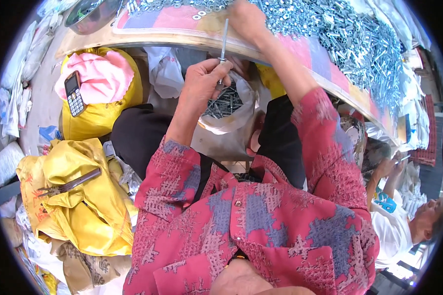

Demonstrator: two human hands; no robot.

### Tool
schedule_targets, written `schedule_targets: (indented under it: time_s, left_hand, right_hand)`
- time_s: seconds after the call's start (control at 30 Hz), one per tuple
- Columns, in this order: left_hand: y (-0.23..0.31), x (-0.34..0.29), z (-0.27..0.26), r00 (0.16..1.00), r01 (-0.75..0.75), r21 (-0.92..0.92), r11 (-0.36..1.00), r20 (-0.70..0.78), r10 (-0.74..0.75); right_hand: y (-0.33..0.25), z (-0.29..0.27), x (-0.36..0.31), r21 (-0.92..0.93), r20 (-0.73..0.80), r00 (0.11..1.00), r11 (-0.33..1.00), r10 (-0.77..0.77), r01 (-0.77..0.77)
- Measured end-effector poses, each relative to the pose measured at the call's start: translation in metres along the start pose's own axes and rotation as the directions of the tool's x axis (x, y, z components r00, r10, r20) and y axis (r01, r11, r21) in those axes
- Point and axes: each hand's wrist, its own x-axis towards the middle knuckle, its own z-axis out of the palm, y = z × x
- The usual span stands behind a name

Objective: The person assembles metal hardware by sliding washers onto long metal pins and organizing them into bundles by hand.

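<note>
My left hand (204,81) pinches a long, thin metal bolt (225,37) that stands nearly upright. A small collar or nut shows on the bolt just above the fingertips. At the top edge my right hand (247,22) is down on the worktable (177,24), beside loose washers (200,15). Its fingers look drawn together, partly cut off by the picture edge; anything in them is hidden. Below my left hand, between my knees, an open white sack (220,129) holds many long bolts (225,102).
Heaped metal hardware (359,42) covers the table's right side. A metal bowl (91,19) stands far left. By my left knee, a mobile phone (74,93) lies on pink cloth (101,73) over a yellow sack (88,120). A co-worker (396,226) sits at right.
</note>
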Motion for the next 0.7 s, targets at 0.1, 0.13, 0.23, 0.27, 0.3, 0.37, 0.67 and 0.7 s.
schedule_targets:
  time_s: [0.1,0.13,0.23,0.27,0.3,0.37,0.67,0.7]
  left_hand:
    - [-0.001,0.003,0.005,1.000,-0.012,0.023,1.000,0.026,0.011]
    - [-0.003,0.004,0.009,0.997,-0.017,0.032,0.999,0.076,0.015]
    - [-0.003,-0.001,0.014,0.993,0.010,0.075,0.997,0.118,-0.019]
    - [-0.005,0.000,0.015,0.991,0.012,0.079,0.997,0.130,-0.022]
    - [-0.008,0.001,0.014,0.987,0.026,0.042,0.999,0.157,-0.033]
    - [-0.009,0.004,0.020,0.980,0.042,0.008,0.999,0.194,-0.043]
    - [-0.015,0.020,0.031,0.892,0.311,-0.249,0.917,0.410,-0.190]
    - [-0.019,0.022,0.033,0.901,0.302,-0.217,0.928,0.383,-0.204]
  right_hand:
    - [-0.016,-0.044,-0.028,0.147,-0.088,0.972,0.968,0.220,-0.205]
    - [-0.016,-0.053,-0.042,0.323,-0.079,0.951,0.910,0.300,-0.260]
    - [-0.027,-0.060,-0.070,0.707,0.090,0.883,0.595,0.460,-0.382]
    - [-0.033,-0.066,-0.076,0.813,0.123,0.881,0.463,0.456,-0.353]
    - [-0.036,-0.071,-0.080,0.812,0.117,0.877,0.464,0.466,-0.355]
    - [-0.035,-0.079,-0.087,0.914,0.182,0.840,0.228,0.511,-0.337]
    - [-0.009,-0.090,-0.104,0.928,-0.027,0.892,0.343,0.450,-0.145]
    - [-0.008,-0.091,-0.108,0.887,-0.052,0.895,0.432,0.442,-0.162]
